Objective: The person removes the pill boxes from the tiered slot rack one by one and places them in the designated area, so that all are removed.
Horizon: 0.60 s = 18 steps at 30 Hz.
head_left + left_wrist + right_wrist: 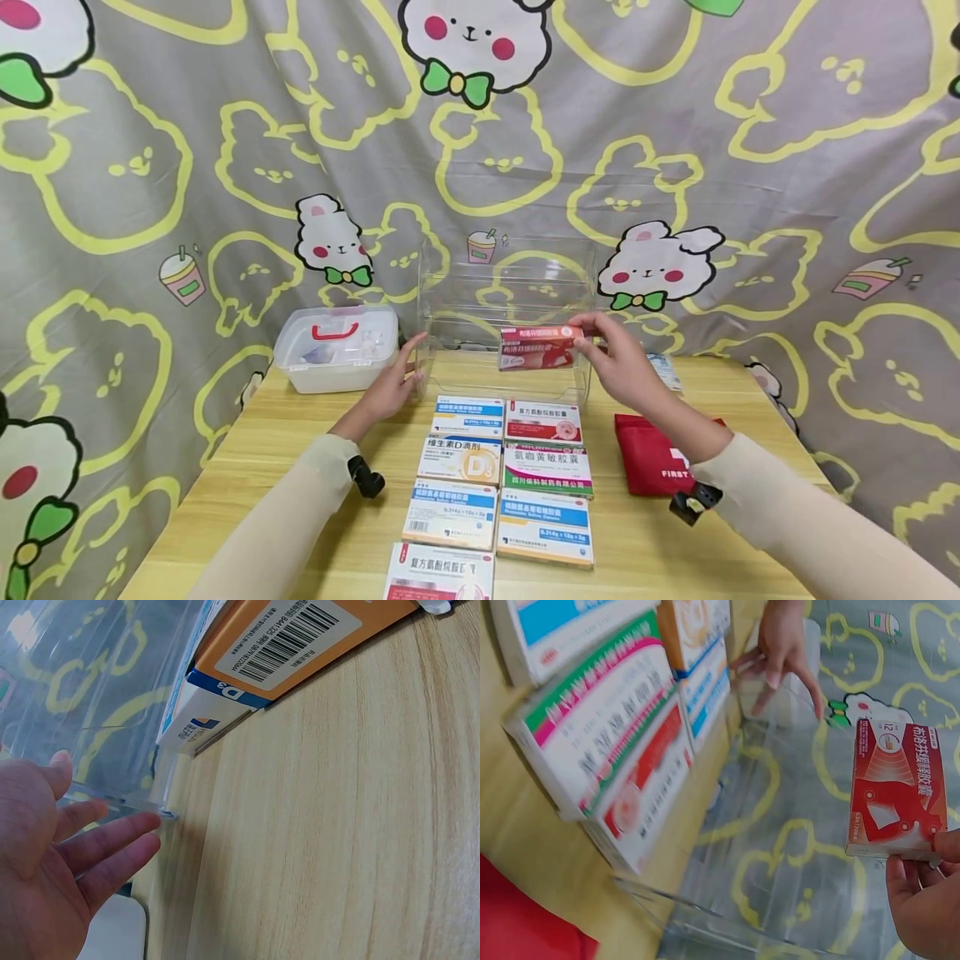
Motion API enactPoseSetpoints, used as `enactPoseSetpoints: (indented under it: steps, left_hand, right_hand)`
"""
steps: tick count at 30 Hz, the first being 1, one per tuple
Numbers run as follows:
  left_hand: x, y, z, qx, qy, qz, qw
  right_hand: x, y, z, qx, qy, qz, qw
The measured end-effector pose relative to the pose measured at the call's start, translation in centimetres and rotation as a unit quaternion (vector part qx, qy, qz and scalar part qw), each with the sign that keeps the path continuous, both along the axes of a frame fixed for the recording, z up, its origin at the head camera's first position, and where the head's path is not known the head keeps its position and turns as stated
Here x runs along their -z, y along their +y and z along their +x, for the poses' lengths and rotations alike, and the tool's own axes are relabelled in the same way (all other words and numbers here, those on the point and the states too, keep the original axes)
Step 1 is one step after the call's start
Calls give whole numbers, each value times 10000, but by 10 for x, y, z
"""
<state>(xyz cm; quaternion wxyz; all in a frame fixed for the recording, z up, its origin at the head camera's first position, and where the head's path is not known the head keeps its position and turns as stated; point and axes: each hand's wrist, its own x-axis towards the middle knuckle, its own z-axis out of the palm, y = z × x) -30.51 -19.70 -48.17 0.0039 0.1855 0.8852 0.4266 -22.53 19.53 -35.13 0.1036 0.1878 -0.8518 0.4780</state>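
Note:
My right hand (618,358) pinches one end of a red medicine box (536,348), held up in front of a clear plastic tiered rack (506,287). In the right wrist view the thumb and fingers grip a lower corner of the red box (896,787). My left hand (393,383) is at the rack's left side, its fingers fairly straight. Seen from the left wrist, the left hand (82,847) has its fingertips right at the rack's clear edge (169,814). Medicine boxes lie in two columns before the rack, among them a vitamin D box (460,458).
A lidded clear bin with a red handle (335,346) stands left of the rack. To the right lie a red first aid pouch (652,458) and a small packet (665,371). A patterned curtain (510,125) hangs behind the wooden table (247,500).

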Motion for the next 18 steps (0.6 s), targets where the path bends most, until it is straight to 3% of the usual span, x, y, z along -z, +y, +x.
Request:
enactPoseSetpoints:
  steps: [9, 18]
  left_hand:
    - [0, 0, 0, 10, -3, 46, 10000]
    - [0, 0, 0, -10, 13, 32, 10000]
  right_hand:
    - [29, -1, 30, -285, -208, 74, 9993]
    - [51, 1, 55, -290, -424, 59, 9987]
